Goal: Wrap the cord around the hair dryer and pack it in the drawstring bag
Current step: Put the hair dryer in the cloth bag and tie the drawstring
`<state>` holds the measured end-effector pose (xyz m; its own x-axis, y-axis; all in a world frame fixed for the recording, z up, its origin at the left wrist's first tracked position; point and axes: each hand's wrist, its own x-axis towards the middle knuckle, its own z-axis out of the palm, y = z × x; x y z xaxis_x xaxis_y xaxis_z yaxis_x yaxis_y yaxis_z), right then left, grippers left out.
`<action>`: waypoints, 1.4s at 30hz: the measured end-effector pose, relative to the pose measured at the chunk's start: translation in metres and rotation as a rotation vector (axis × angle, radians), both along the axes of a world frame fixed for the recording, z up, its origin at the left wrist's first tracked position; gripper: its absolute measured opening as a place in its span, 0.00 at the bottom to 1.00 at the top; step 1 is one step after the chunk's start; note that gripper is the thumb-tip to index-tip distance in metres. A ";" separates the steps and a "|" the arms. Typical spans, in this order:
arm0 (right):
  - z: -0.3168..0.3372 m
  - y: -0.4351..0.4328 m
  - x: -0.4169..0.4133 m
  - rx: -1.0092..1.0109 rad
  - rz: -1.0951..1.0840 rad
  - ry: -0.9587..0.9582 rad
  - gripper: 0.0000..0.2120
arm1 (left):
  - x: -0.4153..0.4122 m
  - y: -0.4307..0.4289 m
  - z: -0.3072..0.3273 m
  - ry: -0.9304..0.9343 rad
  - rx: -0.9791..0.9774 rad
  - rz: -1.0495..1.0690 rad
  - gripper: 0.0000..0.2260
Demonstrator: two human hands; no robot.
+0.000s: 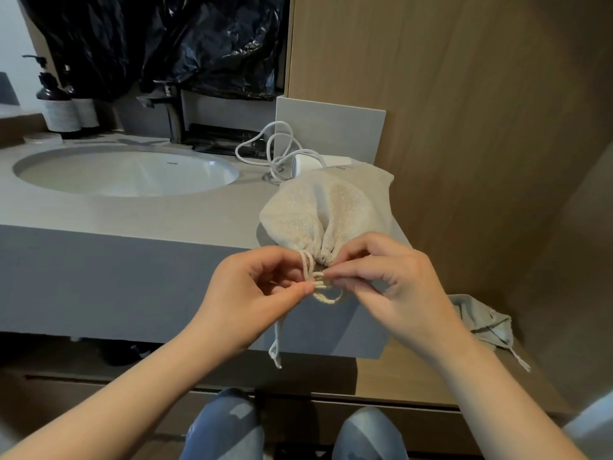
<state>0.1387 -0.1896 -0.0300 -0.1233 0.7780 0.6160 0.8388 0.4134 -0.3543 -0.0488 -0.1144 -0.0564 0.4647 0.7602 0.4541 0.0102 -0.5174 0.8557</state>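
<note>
While L hand (262,293) & R hand (393,287) pinch drawstring (326,299), bag (326,207) lies mouth-first toward person, prob. cinched.

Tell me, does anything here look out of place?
The white cord lies in loose loops on the grey counter, outside the beige cloth drawstring bag, though the left hand and right hand pinch its drawstring at the gathered mouth.
</note>
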 end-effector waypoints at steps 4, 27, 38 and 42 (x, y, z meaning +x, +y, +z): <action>-0.005 0.000 0.002 0.001 -0.017 0.123 0.14 | 0.002 0.002 0.004 0.024 0.090 0.012 0.10; -0.032 -0.017 0.013 -0.230 -0.136 0.583 0.04 | 0.013 0.015 0.012 0.391 -0.042 -0.173 0.20; -0.019 -0.003 0.007 -0.464 -0.066 0.809 0.07 | 0.016 0.014 0.010 0.249 -0.191 -0.216 0.14; -0.016 -0.002 0.005 -0.510 -0.031 0.915 0.05 | 0.019 0.014 0.010 0.224 -0.176 -0.206 0.13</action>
